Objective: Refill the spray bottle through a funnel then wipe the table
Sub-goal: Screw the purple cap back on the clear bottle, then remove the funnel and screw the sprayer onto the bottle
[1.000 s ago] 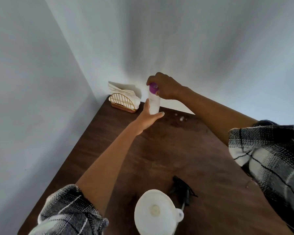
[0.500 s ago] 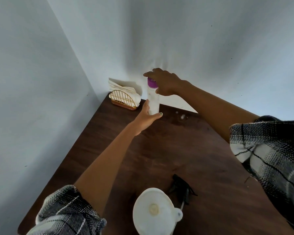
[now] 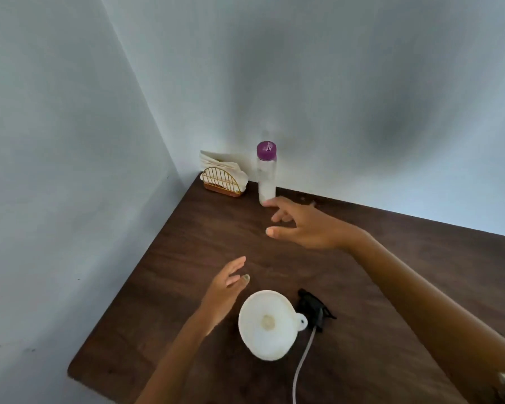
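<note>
Both my hands have let go of the purple-capped bottle [image 3: 266, 173], now capped at 12 o'clock, so my left hand [image 3: 226, 290] and right hand [image 3: 303, 225] hang with loose fingers, holding nothing, near the funnel [image 3: 267, 325] at 6 o'clock, pouring looks done, with the sprayer head [image 3: 314, 309] and wiping the worktop [image 3: 420, 272] left.

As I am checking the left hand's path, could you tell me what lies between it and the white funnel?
Nothing: in the head view, only bare table separates the open left hand from the funnel.
</note>
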The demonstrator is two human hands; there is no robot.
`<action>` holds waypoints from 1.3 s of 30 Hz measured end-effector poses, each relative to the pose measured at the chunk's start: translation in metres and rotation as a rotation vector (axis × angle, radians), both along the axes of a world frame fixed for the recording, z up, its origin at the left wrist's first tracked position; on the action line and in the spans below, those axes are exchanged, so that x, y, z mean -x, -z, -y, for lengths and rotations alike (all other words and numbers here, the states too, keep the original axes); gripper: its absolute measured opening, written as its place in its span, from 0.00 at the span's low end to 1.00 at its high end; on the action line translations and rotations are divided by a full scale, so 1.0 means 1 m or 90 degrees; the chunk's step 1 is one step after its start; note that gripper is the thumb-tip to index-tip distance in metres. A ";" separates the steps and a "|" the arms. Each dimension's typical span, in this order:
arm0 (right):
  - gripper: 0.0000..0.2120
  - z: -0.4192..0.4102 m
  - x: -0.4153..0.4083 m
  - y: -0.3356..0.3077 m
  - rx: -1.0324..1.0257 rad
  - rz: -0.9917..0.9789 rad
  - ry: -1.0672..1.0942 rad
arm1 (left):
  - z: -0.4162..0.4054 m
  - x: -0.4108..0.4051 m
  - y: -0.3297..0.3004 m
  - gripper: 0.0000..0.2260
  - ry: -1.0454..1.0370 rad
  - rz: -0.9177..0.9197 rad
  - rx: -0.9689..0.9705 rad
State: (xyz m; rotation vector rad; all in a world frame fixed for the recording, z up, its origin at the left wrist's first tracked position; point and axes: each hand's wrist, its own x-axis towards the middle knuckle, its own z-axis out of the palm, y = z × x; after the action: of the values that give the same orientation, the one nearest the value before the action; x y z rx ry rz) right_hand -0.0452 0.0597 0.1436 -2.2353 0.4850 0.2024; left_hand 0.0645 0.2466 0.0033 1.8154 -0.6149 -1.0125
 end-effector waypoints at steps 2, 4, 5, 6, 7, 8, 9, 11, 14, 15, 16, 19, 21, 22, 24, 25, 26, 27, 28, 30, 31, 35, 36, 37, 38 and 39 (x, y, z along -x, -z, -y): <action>0.28 -0.022 0.024 0.006 -0.049 -0.012 0.005 | -0.026 0.019 0.000 0.19 -0.008 -0.011 0.022; 0.30 -0.045 0.047 0.012 -0.086 -0.016 0.017 | -0.047 0.040 -0.001 0.19 -0.009 -0.031 0.034; 0.31 -0.050 0.053 0.016 -0.104 -0.020 0.021 | -0.052 0.046 0.002 0.19 -0.006 -0.039 0.031; 0.31 -0.057 0.061 0.019 -0.121 -0.024 0.028 | -0.058 0.055 0.007 0.21 -0.010 -0.049 0.024; 0.31 -0.066 0.070 0.021 -0.135 -0.023 0.035 | -0.063 0.063 0.013 0.23 -0.017 -0.042 0.008; 0.31 -0.073 0.076 0.023 -0.140 -0.023 0.038 | -0.066 0.070 0.018 0.25 -0.015 -0.029 -0.005; 0.30 -0.080 0.082 0.025 -0.138 -0.021 0.041 | -0.068 0.078 0.019 0.27 -0.002 -0.008 -0.022; 0.28 -0.087 0.087 0.030 -0.109 -0.022 0.045 | -0.064 0.087 0.019 0.28 0.001 0.042 -0.045; 0.23 -0.096 0.091 0.037 -0.047 -0.013 0.077 | -0.060 0.099 0.016 0.28 0.021 0.109 -0.042; 0.23 -0.098 0.091 0.039 -0.033 -0.002 0.094 | -0.057 0.101 0.018 0.28 0.026 0.141 -0.048; 0.22 -0.101 0.091 0.042 -0.016 0.008 0.103 | -0.057 0.103 0.020 0.28 0.023 0.169 -0.057; 0.21 -0.109 0.092 0.049 0.041 0.043 0.127 | -0.056 0.105 0.025 0.28 0.017 0.238 -0.086; 0.20 -0.114 0.092 0.052 0.075 0.080 0.166 | -0.056 0.107 0.028 0.28 0.019 0.263 -0.080; 0.20 -0.117 0.091 0.054 0.094 0.102 0.187 | -0.056 0.108 0.029 0.28 0.020 0.270 -0.082; 0.19 -0.121 0.089 0.057 0.137 0.157 0.235 | -0.056 0.108 0.028 0.28 0.029 0.282 -0.084; 0.18 -0.123 0.088 0.058 0.160 0.182 0.258 | -0.056 0.109 0.028 0.28 0.031 0.289 -0.085; 0.18 -0.124 0.087 0.059 0.179 0.194 0.272 | -0.057 0.109 0.028 0.27 0.033 0.296 -0.084; 0.18 -0.125 0.086 0.060 0.193 0.188 0.272 | -0.057 0.109 0.028 0.27 0.033 0.298 -0.084; 0.19 -0.126 0.085 0.061 0.204 0.167 0.257 | -0.057 0.109 0.029 0.27 0.032 0.298 -0.083; 0.19 -0.126 0.084 0.062 0.219 0.132 0.230 | -0.057 0.109 0.029 0.27 0.029 0.292 -0.086; 0.19 -0.126 0.084 0.062 0.228 0.138 0.238 | -0.057 0.109 0.029 0.27 0.030 0.289 -0.087; 0.19 -0.128 0.084 0.065 0.233 0.175 0.265 | -0.058 0.109 0.028 0.27 0.036 0.284 -0.088; 0.19 -0.129 0.085 0.066 0.231 0.161 0.252 | -0.058 0.108 0.029 0.27 0.034 0.283 -0.087; 0.19 -0.130 0.085 0.067 0.230 0.152 0.245 | -0.059 0.109 0.029 0.27 0.032 0.281 -0.087; 0.19 -0.130 0.086 0.067 0.233 0.158 0.251 | -0.059 0.109 0.029 0.28 0.033 0.281 -0.088; 0.19 -0.130 0.087 0.066 0.239 0.178 0.268 | -0.059 0.109 0.029 0.28 0.035 0.282 -0.086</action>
State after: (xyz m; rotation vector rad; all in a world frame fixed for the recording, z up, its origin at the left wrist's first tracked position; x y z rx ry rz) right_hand -0.1322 0.1902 0.0779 -2.4026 0.8766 -0.4483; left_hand -0.0448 0.3054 -0.0260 2.1747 -0.8823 -0.7002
